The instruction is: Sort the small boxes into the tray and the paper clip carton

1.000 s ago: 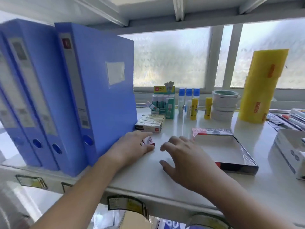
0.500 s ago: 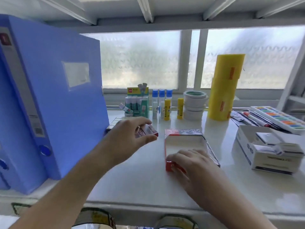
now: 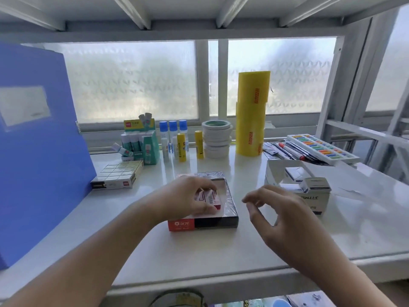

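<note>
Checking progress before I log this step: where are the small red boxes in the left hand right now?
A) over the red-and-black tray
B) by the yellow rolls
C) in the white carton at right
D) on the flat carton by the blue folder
A: the left hand holds the small red boxes inside the tray walls.

- A glossy white shelf (image 3: 199, 247) in front of a frosted window carries everything.
- Far left: an upright blue file box (image 3: 37, 151).
- Beside it: a flat pack of small boxes (image 3: 117, 177).
- Centre front: a shallow red-and-black tray (image 3: 221, 221).
- Right: an open white carton (image 3: 309, 191).
- Along the back: glue sticks (image 3: 181, 147), stacked tape rolls (image 3: 217, 138), a tall yellow roll stack (image 3: 252, 114), and a paint palette (image 3: 321, 148).
</note>
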Available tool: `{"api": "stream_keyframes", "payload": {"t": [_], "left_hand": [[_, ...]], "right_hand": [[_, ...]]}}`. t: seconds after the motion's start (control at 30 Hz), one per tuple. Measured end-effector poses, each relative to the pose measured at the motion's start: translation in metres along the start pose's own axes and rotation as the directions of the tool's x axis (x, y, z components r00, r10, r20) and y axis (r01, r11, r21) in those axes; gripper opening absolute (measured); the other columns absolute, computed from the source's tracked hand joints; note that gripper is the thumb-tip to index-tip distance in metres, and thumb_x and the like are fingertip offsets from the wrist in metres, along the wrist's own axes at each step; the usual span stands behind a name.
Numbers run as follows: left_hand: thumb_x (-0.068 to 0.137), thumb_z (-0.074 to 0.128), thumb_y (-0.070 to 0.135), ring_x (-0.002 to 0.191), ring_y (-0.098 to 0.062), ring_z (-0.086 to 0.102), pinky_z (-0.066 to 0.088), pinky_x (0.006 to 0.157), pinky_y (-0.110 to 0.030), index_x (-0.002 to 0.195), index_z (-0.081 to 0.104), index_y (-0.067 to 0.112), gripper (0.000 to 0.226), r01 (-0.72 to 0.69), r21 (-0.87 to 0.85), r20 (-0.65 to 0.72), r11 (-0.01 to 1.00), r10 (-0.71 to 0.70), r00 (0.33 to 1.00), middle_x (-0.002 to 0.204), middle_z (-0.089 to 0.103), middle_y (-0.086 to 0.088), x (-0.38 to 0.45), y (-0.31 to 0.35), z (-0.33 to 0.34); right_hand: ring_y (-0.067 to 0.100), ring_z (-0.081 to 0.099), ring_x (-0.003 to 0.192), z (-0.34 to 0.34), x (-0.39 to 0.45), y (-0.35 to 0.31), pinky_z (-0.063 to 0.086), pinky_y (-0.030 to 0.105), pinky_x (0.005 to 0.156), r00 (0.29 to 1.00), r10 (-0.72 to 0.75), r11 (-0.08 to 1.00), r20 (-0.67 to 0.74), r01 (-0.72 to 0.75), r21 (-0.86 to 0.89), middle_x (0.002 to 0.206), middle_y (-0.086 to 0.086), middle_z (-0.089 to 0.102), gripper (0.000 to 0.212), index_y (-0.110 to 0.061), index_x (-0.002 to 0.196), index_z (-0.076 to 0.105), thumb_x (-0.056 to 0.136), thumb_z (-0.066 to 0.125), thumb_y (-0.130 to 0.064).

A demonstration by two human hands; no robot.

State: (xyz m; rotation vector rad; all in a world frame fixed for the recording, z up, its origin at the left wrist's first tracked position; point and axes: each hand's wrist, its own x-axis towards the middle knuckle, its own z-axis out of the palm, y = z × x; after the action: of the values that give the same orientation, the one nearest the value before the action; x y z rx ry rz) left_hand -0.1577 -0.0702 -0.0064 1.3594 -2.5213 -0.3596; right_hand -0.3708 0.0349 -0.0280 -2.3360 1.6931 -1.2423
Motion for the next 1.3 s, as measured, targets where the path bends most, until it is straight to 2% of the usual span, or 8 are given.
{"api": "stream_keyframes", "payload": {"t": [0.13, 0.27, 0.43, 0.53, 0.63, 0.83, 1.07, 1.3], "left_hand": [[0.073, 0.081, 0.045, 0.114, -0.009, 0.057, 0.047, 0.098, -0.030, 0.137, 0.053, 0.031, 0.072, 0.027, -0.058, 0.018, 0.998, -0.026, 1.000, 0.129, 0.061, 0.008, -0.003, -0.001, -0.006], [0.072, 0.086, 0.032, 0.113, -0.008, 0.055, 0.043, 0.090, -0.022, 0.139, 0.050, 0.029, 0.076, 0.052, -0.090, 0.044, 0.995, -0.049, 0.998, 0.127, 0.059, 0.010, -0.009, -0.012, -0.024], [0.072, 0.086, 0.033, 0.105, -0.006, 0.058, 0.045, 0.083, -0.018, 0.136, 0.053, 0.030, 0.072, 0.066, -0.061, 0.052, 0.996, -0.063, 0.997, 0.118, 0.064, 0.010, -0.009, -0.016, -0.022], [0.072, 0.085, 0.036, 0.101, -0.003, 0.061, 0.051, 0.085, -0.021, 0.130, 0.058, 0.032, 0.064, 0.049, -0.066, 0.019, 0.997, -0.048, 0.999, 0.115, 0.067, 0.011, -0.012, -0.019, -0.020], [0.073, 0.085, 0.035, 0.100, -0.003, 0.063, 0.054, 0.088, -0.027, 0.130, 0.059, 0.031, 0.063, 0.035, -0.085, 0.006, 0.996, -0.035, 0.999, 0.115, 0.068, 0.011, -0.016, -0.024, -0.021], [0.075, 0.083, 0.035, 0.102, -0.002, 0.061, 0.052, 0.087, -0.021, 0.131, 0.059, 0.027, 0.062, -0.021, -0.099, -0.032, 0.995, 0.018, 0.999, 0.115, 0.068, 0.010, -0.022, -0.024, -0.024], [0.075, 0.082, 0.033, 0.106, -0.002, 0.060, 0.050, 0.091, -0.023, 0.131, 0.058, 0.028, 0.062, -0.001, -0.156, -0.038, 0.988, -0.005, 0.999, 0.116, 0.067, 0.010, -0.023, -0.029, -0.022], [0.071, 0.086, 0.035, 0.105, -0.002, 0.062, 0.052, 0.090, -0.024, 0.127, 0.062, 0.030, 0.060, 0.009, -0.181, -0.039, 0.983, -0.017, 0.999, 0.115, 0.069, 0.011, -0.022, -0.029, -0.018]], "right_hand": [[-0.001, 0.062, 0.087, 0.003, 0.028, 0.000, 0.047, 0.015, 0.079, 0.998, 0.020, 0.998, 0.060, -0.024, 0.060, 0.089, -0.020, 0.067, 0.011, -0.030, 0.095, 0.072, 0.088, 0.063, -0.029], [0.000, 0.060, 0.092, 0.013, 0.066, 0.000, 0.043, 0.015, 0.078, 0.975, -0.022, 1.000, 0.221, 0.018, 0.019, 0.098, -0.017, 0.071, 0.023, -0.029, 0.109, 0.071, 0.087, 0.066, -0.035], [0.010, 0.061, 0.102, 0.033, 0.105, -0.009, 0.050, 0.030, 0.090, 0.855, -0.028, 0.998, 0.518, 0.057, -0.041, 0.114, -0.007, 0.071, 0.051, -0.023, 0.121, 0.068, 0.074, 0.081, -0.037], [0.012, 0.060, 0.106, 0.041, 0.114, -0.012, 0.049, 0.030, 0.092, 0.769, 0.056, 0.992, 0.637, 0.029, -0.122, 0.120, -0.008, 0.068, 0.062, -0.024, 0.125, 0.065, 0.067, 0.085, -0.038], [0.012, 0.062, 0.104, 0.044, 0.117, -0.012, 0.051, 0.029, 0.089, 0.758, 0.045, 0.994, 0.651, 0.030, -0.103, 0.115, -0.007, 0.069, 0.057, -0.025, 0.119, 0.067, 0.067, 0.086, -0.034], [0.009, 0.064, 0.097, 0.046, 0.109, -0.015, 0.054, 0.031, 0.086, 0.781, 0.016, 0.998, 0.624, 0.029, -0.062, 0.106, -0.010, 0.069, 0.059, -0.028, 0.118, 0.064, 0.065, 0.085, -0.040], [0.011, 0.062, 0.100, 0.042, 0.109, -0.014, 0.053, 0.034, 0.089, 0.781, 0.030, 0.992, 0.623, 0.051, -0.112, 0.110, -0.008, 0.068, 0.060, -0.027, 0.121, 0.063, 0.067, 0.084, -0.043], [0.010, 0.063, 0.102, 0.045, 0.106, -0.010, 0.053, 0.034, 0.091, 0.793, 0.006, 0.999, 0.609, 0.020, -0.036, 0.113, -0.008, 0.069, 0.063, -0.028, 0.123, 0.063, 0.067, 0.085, -0.042]]}}
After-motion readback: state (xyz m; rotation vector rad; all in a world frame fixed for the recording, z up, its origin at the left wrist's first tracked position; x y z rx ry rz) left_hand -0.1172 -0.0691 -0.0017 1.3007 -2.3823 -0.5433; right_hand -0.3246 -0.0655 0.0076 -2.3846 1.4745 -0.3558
